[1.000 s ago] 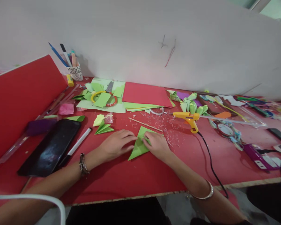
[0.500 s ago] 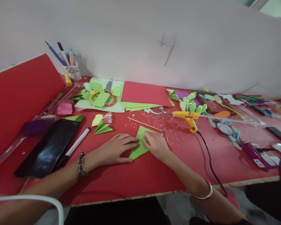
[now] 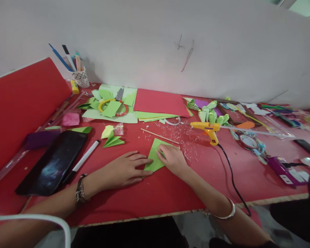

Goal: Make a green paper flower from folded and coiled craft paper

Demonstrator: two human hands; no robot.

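Note:
On the red tabletop lies a folded piece of green paper (image 3: 157, 166), with both hands on it. My left hand (image 3: 125, 168) rests palm down with its fingers spread, the fingertips on the paper's left and near edge. My right hand (image 3: 173, 160) has curled fingers and presses on the paper's right side, covering part of it. Whether those fingers pinch an edge is hidden. A thin wooden stick (image 3: 159, 135) lies just beyond the paper. To the left sits a pleated green paper piece (image 3: 113, 141).
A yellow hot glue gun (image 3: 205, 127) lies to the right, its black cord (image 3: 231, 175) trailing off the front edge. Scissors (image 3: 120, 94) rest among green papers. A phone (image 3: 53, 165) and marker (image 3: 85, 156) lie left. Red sheets (image 3: 160, 102) are stacked behind.
My left hand has slid slightly, its fingers now spread farther apart along the paper's near-left edge. My right hand stays almost where it was.

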